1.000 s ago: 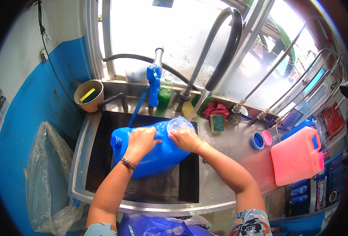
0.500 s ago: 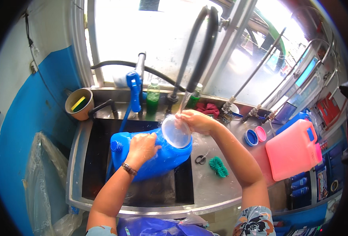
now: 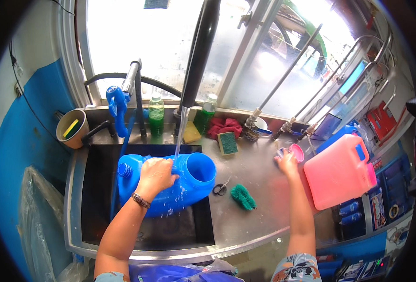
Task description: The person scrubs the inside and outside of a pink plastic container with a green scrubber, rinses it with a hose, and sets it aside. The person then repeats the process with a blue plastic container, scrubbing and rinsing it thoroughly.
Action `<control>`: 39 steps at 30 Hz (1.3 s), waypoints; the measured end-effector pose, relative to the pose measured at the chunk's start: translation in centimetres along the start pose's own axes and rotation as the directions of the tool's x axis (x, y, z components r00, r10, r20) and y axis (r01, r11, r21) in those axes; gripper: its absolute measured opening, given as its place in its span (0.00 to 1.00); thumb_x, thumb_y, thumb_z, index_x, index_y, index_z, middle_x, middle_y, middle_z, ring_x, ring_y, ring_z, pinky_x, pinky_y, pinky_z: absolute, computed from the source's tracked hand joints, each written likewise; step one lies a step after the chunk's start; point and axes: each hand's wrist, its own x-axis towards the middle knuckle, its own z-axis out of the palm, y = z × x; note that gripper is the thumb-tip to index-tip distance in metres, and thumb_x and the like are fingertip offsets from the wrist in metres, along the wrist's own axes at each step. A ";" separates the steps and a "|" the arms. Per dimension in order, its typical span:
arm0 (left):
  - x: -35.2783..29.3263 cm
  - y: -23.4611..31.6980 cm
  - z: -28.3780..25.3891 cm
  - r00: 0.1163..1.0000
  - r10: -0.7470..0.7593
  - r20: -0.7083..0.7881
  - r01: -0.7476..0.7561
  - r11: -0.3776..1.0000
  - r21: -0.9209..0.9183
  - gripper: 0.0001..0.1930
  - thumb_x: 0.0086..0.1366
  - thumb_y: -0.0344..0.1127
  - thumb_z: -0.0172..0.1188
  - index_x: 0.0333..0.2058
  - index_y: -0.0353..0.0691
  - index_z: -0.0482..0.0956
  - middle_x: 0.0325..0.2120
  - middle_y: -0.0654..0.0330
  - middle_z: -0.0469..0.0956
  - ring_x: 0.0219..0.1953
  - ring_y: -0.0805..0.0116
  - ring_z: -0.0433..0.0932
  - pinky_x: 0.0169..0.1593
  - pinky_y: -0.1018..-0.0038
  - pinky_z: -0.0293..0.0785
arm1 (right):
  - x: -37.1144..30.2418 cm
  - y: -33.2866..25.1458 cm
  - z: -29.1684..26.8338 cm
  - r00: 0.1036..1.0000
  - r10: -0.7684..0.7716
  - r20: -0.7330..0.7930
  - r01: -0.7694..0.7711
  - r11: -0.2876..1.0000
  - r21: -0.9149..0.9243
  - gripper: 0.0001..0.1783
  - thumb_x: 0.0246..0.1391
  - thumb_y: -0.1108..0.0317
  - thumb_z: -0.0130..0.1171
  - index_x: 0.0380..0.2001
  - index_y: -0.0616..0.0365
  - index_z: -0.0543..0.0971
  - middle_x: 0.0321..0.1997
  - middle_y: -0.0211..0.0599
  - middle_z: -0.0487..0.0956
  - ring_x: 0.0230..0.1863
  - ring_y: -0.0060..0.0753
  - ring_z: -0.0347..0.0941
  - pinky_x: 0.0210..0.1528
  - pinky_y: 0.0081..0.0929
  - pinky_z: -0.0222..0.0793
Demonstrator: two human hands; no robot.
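Observation:
My left hand (image 3: 157,176) is closed around the handle of a blue plastic jug (image 3: 189,190), which rests tilted over the sink. Its wide round mouth is uncovered, and a small blue cap (image 3: 124,170) sits on its other spout. Water (image 3: 181,134) runs from a black hose onto the jug beside my hand and splashes down its side. Far to the right, my right hand (image 3: 288,163) has its fingers closed on a wide blue cap (image 3: 279,152) on the steel counter, partly hidden by the hand. A pink ring-shaped cap (image 3: 296,152) lies right beside it.
A pink jug (image 3: 337,174) stands at the right. On the counter lie scissors (image 3: 220,189), a green scrub brush (image 3: 243,197), a sponge (image 3: 227,143) and a red cloth (image 3: 225,128). Green bottles (image 3: 156,116) line the back near a blue-handled tap (image 3: 117,108).
My right hand has moved from the water stream to the caps at the right. The clear round lid it held is no longer visible. My left hand stays on the jug.

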 end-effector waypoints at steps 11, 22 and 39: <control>-3.7 -2.6 -1.3 0.999 -0.024 -0.049 0.023 1.000 -0.008 0.19 0.51 0.50 0.70 0.28 0.39 0.80 0.25 0.52 0.81 0.32 0.54 0.82 0.38 0.62 0.77 | -14.1 -17.6 -3.1 0.896 -0.397 -0.197 0.428 0.657 0.621 0.46 0.46 0.60 0.70 0.66 0.57 0.59 0.49 0.53 0.72 0.54 0.54 0.70 0.54 0.45 0.67; -5.3 -3.0 -1.2 1.000 0.028 -0.014 -0.029 0.994 -0.103 0.20 0.47 0.51 0.72 0.26 0.39 0.81 0.24 0.51 0.81 0.31 0.53 0.82 0.38 0.62 0.77 | -7.5 -33.9 -12.7 0.190 -0.915 0.355 0.935 0.279 0.217 0.22 0.57 0.52 0.58 0.56 0.32 0.77 0.49 0.31 0.80 0.56 0.38 0.73 0.55 0.53 0.61; -6.8 -5.6 -1.6 0.992 -0.080 -0.098 0.069 0.992 -0.110 0.24 0.48 0.56 0.70 0.26 0.37 0.80 0.25 0.51 0.81 0.32 0.53 0.82 0.38 0.62 0.77 | -5.6 -35.0 -10.2 0.586 -0.764 0.269 0.641 0.640 0.424 0.22 0.56 0.57 0.60 0.55 0.45 0.77 0.48 0.47 0.80 0.54 0.44 0.75 0.52 0.40 0.71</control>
